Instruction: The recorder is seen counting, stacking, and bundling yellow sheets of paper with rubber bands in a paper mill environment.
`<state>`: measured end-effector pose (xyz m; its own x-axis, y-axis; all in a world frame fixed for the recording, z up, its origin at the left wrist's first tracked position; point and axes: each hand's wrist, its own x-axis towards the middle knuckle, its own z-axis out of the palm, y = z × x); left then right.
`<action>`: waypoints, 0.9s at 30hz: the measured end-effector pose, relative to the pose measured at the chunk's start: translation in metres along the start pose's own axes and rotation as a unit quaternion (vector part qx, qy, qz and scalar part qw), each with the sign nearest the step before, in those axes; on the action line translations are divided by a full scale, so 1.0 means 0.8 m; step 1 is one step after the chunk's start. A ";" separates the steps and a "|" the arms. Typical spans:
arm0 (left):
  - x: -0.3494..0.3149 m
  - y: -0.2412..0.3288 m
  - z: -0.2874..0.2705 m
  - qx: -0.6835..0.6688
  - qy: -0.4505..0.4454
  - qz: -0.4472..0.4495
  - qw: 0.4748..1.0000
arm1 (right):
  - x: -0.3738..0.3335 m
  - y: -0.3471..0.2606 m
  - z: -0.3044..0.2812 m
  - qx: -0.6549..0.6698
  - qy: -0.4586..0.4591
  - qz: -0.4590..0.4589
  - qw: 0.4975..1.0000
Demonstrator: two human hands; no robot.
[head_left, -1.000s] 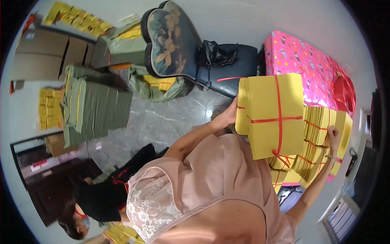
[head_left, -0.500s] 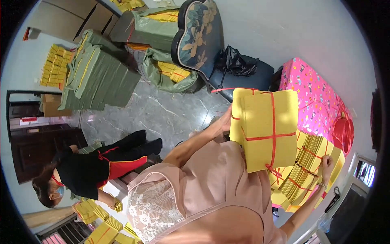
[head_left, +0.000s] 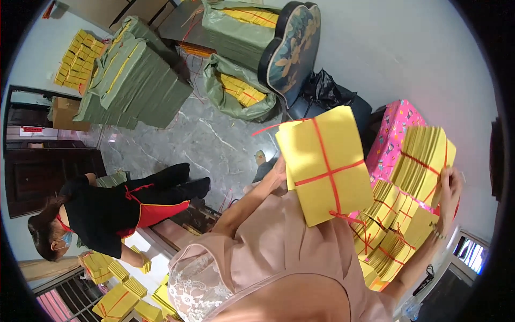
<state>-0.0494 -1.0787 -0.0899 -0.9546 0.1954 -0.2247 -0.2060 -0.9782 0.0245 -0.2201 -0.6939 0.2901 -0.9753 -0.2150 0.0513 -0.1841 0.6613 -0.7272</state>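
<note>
My left hand [head_left: 279, 169] supports a thick bundle of yellow paper [head_left: 346, 185] in front of my torso, with its fingers mostly hidden behind the stack. Red string crosses its face and ends in a knot at the lower edge. On the right, my right hand [head_left: 451, 185] is closed at the edge of another tied bundle [head_left: 418, 158], apparently on its red string. That second bundle stands tilted above a pile of similar bundles [head_left: 394, 252], its many layers showing along the side.
A pink patterned box [head_left: 394, 131] stands beside the pile. Further off are a floral-backed chair [head_left: 292, 59] with a black plastic bag [head_left: 327, 91], an open green sack [head_left: 214, 96] of yellow bundles, and tall green-wrapped stacks [head_left: 145, 80]. A co-worker [head_left: 96, 214] handles yellow paper at the left.
My right hand has gone up and away from me, and a tied bundle has risen with it from the pile. The left-hand bundle has shifted left and tilted slightly.
</note>
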 end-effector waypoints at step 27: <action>-0.028 0.358 0.023 0.049 0.014 0.191 0.980 | 0.402 -0.449 0.657 -0.034 -0.189 -0.234 0.953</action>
<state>-0.0908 -1.3616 -0.0596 -0.9604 -0.1865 -0.2071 0.1439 -0.9682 0.2045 -0.4032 -1.3784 0.2085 -0.6727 -0.7332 0.0995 -0.6081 0.4712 -0.6389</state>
